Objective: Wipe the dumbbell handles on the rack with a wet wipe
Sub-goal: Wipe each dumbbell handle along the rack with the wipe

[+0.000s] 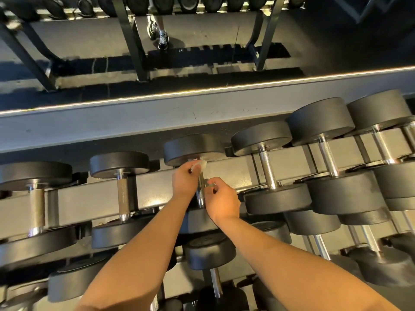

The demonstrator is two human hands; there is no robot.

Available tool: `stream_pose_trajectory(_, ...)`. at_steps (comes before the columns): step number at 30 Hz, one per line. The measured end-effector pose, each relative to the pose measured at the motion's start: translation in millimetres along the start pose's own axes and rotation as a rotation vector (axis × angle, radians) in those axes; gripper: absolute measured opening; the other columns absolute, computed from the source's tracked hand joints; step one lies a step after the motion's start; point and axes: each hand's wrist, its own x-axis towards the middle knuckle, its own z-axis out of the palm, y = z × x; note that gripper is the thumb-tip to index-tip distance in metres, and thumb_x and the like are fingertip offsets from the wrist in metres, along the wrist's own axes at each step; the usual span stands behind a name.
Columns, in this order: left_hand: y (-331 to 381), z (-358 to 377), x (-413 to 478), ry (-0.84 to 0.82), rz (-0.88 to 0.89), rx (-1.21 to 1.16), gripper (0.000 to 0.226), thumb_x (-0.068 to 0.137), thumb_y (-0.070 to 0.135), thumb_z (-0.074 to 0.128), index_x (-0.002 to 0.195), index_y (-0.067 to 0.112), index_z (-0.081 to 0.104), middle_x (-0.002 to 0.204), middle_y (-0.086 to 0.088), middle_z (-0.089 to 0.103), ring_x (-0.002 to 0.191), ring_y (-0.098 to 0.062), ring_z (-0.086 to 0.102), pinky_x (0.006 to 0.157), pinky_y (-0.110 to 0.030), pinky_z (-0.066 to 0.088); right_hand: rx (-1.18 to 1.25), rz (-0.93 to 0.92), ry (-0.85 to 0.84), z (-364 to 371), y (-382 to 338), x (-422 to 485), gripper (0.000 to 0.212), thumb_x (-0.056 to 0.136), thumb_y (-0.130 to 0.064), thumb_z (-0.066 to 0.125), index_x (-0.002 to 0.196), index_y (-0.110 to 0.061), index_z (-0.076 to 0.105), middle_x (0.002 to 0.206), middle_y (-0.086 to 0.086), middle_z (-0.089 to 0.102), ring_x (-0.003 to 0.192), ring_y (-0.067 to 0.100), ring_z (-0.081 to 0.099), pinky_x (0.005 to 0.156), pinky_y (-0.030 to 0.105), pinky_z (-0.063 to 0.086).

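A row of black round-headed dumbbells lies across the top tier of the grey rack (224,173). My left hand (185,182) pinches a small white wet wipe (200,164) against the far end of the middle dumbbell's steel handle (200,194), just under its far head (193,149). My right hand (221,199) is beside the same handle on its right, fingers curled and pinching what looks like another bit of the wipe. Both forearms cross over the near head of that dumbbell, hiding most of it.
Neighbouring dumbbells with bare steel handles (123,196) (267,169) lie left and right on the tier; smaller dumbbells (210,252) fill the lower tier. Behind the rack is a grey ledge (134,122) and a mirror showing a person's feet (158,32).
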Motion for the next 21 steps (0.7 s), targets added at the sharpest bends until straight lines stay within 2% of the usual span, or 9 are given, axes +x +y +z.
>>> stream_pose_trajectory(3,3.7,-9.5,-9.5,-0.066,0.018,0.12,0.024,0.101,0.023,0.057,0.118,0.022,0.074,0.107,0.006,0.074,0.093,-0.003,0.065,0.08,-0.016,0.05,-0.008,-0.002,-0.001,-0.7,-0.9,-0.4,0.012,0.097,-0.035,0.051,0.101,-0.035,0.063,0.083,-0.007,0.067,0.076,0.018,0.065,0.078,0.042,0.057)
stream_pose_trajectory(5,0.4,-15.5,-21.5,-0.104,0.006,0.147,0.022,0.1,0.019,0.057,0.113,0.023,0.074,0.099,0.007,0.073,0.085,0.001,0.063,0.068,-0.006,0.043,-0.003,0.006,-0.008,-0.2,-0.8,0.1,0.013,0.097,-0.037,0.053,0.104,-0.036,0.064,0.088,-0.008,0.069,0.08,0.017,0.065,0.08,0.04,0.057)
stream_pose_trajectory(6,-3.1,-18.3,-26.5,-0.13,-0.006,0.153,0.021,0.099,0.017,0.058,0.109,0.025,0.073,0.096,0.008,0.072,0.083,0.001,0.063,0.065,-0.006,0.044,0.001,0.008,-0.014,-0.1,-0.7,0.4,0.014,0.097,-0.038,0.053,0.105,-0.036,0.064,0.089,-0.009,0.069,0.081,0.017,0.065,0.081,0.04,0.057)
stream_pose_trajectory(10,-4.6,-24.8,-26.3,-0.184,-0.029,0.141,0.022,0.097,0.016,0.061,0.108,0.031,0.072,0.103,0.008,0.072,0.093,-0.006,0.066,0.08,-0.017,0.052,0.016,0.009,-0.022,-1.7,0.0,-0.2,0.014,0.098,-0.037,0.053,0.107,-0.034,0.064,0.088,-0.01,0.067,0.082,0.016,0.064,0.082,0.039,0.056)
stream_pose_trajectory(13,9.1,-22.3,-18.9,-0.137,0.026,0.121,0.026,0.101,0.021,0.056,0.124,0.03,0.064,0.108,0.017,0.063,0.094,0.005,0.057,0.073,-0.004,0.04,0.044,0.014,-0.01,-1.7,1.0,-0.4,0.012,0.099,-0.034,0.053,0.104,-0.035,0.064,0.087,-0.011,0.066,0.081,0.015,0.064,0.082,0.039,0.057)
stream_pose_trajectory(17,13.9,-15.5,-13.4,-0.118,0.017,0.03,0.029,0.101,0.021,0.056,0.13,0.025,0.06,0.118,0.011,0.063,0.103,0.0,0.059,0.078,-0.009,0.04,0.067,0.018,0.006,-0.8,1.9,0.0,0.012,0.099,-0.031,0.053,0.102,-0.037,0.063,0.082,-0.01,0.065,0.079,0.014,0.064,0.08,0.041,0.058)
stream_pose_trajectory(19,11.2,-15.9,-17.1,-0.145,0.021,0.058,0.027,0.102,0.019,0.055,0.127,0.028,0.06,0.115,0.011,0.063,0.099,0.004,0.057,0.078,-0.01,0.04,0.073,0.018,0.011,-0.3,2.1,0.4,0.012,0.099,-0.031,0.053,0.1,-0.036,0.063,0.08,-0.01,0.065,0.077,0.014,0.064,0.079,0.04,0.058)
stream_pose_trajectory(21,8.4,-19.0,-22.9,-0.171,0.019,0.075,0.023,0.101,0.018,0.055,0.119,0.031,0.062,0.11,0.01,0.065,0.097,0.001,0.059,0.077,-0.013,0.042,0.084,0.025,0.012,0.6,1.7,0.6,0.012,0.098,-0.033,0.052,0.101,-0.035,0.064,0.08,-0.01,0.065,0.076,0.013,0.064,0.077,0.04,0.059)
